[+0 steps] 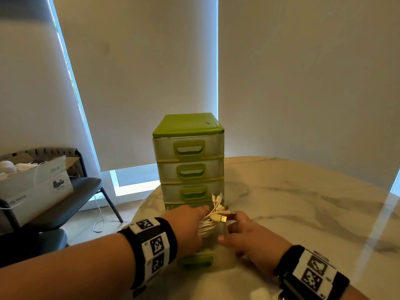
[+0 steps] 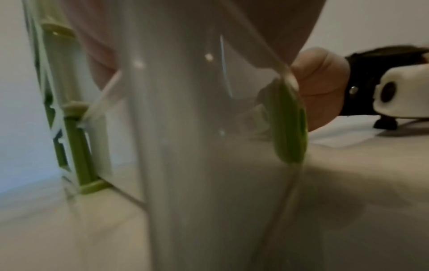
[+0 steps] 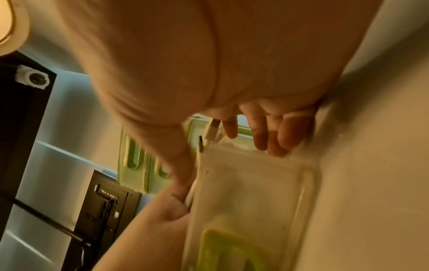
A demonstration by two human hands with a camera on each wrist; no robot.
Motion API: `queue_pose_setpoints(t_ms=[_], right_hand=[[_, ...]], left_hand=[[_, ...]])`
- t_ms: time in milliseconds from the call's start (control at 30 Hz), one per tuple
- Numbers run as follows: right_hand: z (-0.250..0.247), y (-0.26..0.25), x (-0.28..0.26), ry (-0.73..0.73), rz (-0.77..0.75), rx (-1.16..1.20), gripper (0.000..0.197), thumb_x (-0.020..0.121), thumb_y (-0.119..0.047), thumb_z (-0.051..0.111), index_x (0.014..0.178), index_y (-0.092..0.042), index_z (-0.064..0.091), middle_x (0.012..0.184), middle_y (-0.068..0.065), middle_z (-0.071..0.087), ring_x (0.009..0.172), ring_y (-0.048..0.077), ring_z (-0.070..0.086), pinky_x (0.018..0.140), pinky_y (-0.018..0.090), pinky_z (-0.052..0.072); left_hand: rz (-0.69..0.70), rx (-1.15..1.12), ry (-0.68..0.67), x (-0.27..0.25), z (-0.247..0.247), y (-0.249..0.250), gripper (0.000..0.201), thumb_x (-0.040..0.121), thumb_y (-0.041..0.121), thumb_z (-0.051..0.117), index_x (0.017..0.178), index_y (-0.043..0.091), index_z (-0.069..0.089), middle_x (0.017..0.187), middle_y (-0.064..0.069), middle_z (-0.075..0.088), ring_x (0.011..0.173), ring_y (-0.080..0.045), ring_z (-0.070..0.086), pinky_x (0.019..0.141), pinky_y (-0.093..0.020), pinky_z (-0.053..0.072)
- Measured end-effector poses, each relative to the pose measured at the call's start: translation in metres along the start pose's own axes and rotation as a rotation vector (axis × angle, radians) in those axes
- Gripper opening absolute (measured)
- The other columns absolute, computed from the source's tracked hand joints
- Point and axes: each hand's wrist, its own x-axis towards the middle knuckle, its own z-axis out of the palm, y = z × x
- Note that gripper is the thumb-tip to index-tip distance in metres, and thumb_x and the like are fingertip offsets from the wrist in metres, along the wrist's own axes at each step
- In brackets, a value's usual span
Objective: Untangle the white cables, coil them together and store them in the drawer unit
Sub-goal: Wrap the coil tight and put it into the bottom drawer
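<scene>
Spreading across the lower right of the head view, a pale marble-patterned table [image 1: 303,202] carries the green drawer unit [image 1: 189,124], which stands upright near the table's far-left edge with three translucent drawers pushed in, each with a green handle. Behind it hang long light roller blinds [image 1: 138,72] with strips of daylight between them. Off the table to the left, a dark grey chair [image 1: 86,187] holds an open cardboard box [image 1: 36,191], and a thin white cord lies on the floor [image 1: 101,221] below it. The bottom drawer [image 1: 207,247] of the unit is pulled out toward the person, its green handle low at the front, its clear walls resting on the tabletop. Over that open drawer sits the bundle of white cables [image 1: 213,217], coiled together, with several plugs fanning upward and one metal USB plug pointing right. The left hand [image 1: 188,226] comes in from the left with its fingers wrapped round the coil, gripping it over the drawer. The right hand [image 1: 244,232] lies at the drawer's right side with fingers relaxed and extended toward the plug ends, fingertips by the drawer's rim in the right wrist view; it grasps nothing. Both wrists wear black bands with printed square markers.
</scene>
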Motion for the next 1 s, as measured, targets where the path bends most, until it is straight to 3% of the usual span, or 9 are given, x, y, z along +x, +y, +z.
queue_pose_setpoints(t_ms=[100,200,400,533,667,733,800,900,1000], right_hand=[[0.000,0.002,0.002,-0.008,0.022,-0.233,0.063,0.066,-0.046,0.071,0.123,-0.033,0.048,0.109,-0.002,0.073,0.101,0.019,0.069,0.095,0.044,0.053],[-0.001,0.003,0.004,0.001,0.035,-0.307,0.071,0.061,-0.055,0.065,0.126,-0.037,0.045,0.111,-0.007,0.071,0.102,0.016,0.068,0.097,0.043,0.052],[0.006,0.003,0.004,0.013,-0.024,-0.366,0.079,0.059,-0.062,0.054,0.136,-0.051,0.039,0.132,-0.006,0.062,0.116,0.018,0.061,0.104,0.043,0.046],[0.013,-0.008,-0.006,0.131,-0.049,-0.345,0.045,0.085,-0.047,0.060,0.128,-0.041,0.047,0.116,-0.005,0.068,0.101,0.014,0.066,0.088,0.034,0.054],[0.008,-0.014,-0.010,0.389,-0.159,-0.361,0.052,0.093,-0.028,0.062,0.140,-0.031,0.041,0.129,-0.005,0.054,0.100,0.009,0.059,0.077,0.021,0.047],[0.009,-0.017,-0.011,0.432,-0.229,-0.424,0.035,0.090,-0.028,0.065,0.123,-0.030,0.054,0.115,-0.008,0.059,0.091,0.005,0.059,0.073,0.017,0.045],[0.013,-0.018,-0.012,0.366,-0.251,-0.503,0.022,0.088,-0.030,0.066,0.110,-0.029,0.063,0.107,-0.010,0.062,0.095,0.006,0.060,0.077,0.016,0.044],[0.022,-0.021,-0.014,0.229,-0.269,-0.662,0.034,0.090,-0.032,0.063,0.124,-0.028,0.062,0.124,-0.010,0.057,0.117,0.003,0.050,0.094,0.015,0.034],[0.023,-0.024,-0.016,0.165,-0.285,-0.729,0.037,0.094,-0.022,0.055,0.130,-0.028,0.056,0.131,-0.007,0.053,0.119,0.006,0.047,0.093,0.010,0.031]], left_hand=[[-0.100,0.011,-0.020,0.006,0.006,0.002,0.052,0.080,0.033,0.066,0.125,0.034,0.039,0.111,0.005,0.062,0.094,-0.015,0.062,0.084,-0.034,0.056],[-0.224,0.017,0.009,0.008,0.011,0.009,0.051,0.082,0.030,0.068,0.123,0.023,0.039,0.113,0.000,0.060,0.097,-0.017,0.060,0.086,-0.033,0.055],[-0.303,0.181,0.013,0.012,0.018,0.013,0.068,0.080,0.049,0.061,0.136,0.017,0.039,0.137,-0.010,0.045,0.124,-0.029,0.043,0.104,-0.042,0.040],[-0.294,0.101,-0.048,0.011,0.018,0.013,0.091,0.070,0.074,0.040,0.140,0.015,0.037,0.140,-0.012,0.039,0.128,-0.030,0.039,0.105,-0.043,0.036],[-0.189,0.074,-0.043,0.003,0.022,0.015,0.096,0.062,0.062,0.007,0.134,0.011,0.045,0.136,-0.016,0.043,0.123,-0.034,0.040,0.102,-0.047,0.036],[-0.240,0.128,-0.021,0.003,0.025,0.016,0.084,0.074,0.064,0.014,0.134,0.013,0.045,0.136,-0.014,0.043,0.122,-0.032,0.042,0.101,-0.046,0.037],[-0.267,0.236,-0.043,0.001,0.024,0.019,0.068,0.090,0.064,0.029,0.136,0.015,0.041,0.137,-0.013,0.043,0.123,-0.031,0.044,0.102,-0.043,0.039],[-0.286,0.270,-0.073,0.000,0.020,0.025,0.055,0.096,0.048,0.043,0.138,0.013,0.040,0.136,-0.015,0.042,0.124,-0.033,0.043,0.103,-0.043,0.039],[-0.286,0.294,-0.103,0.003,0.022,0.024,0.059,0.092,0.043,0.051,0.142,0.013,0.041,0.136,-0.016,0.042,0.123,-0.035,0.042,0.103,-0.046,0.040]])
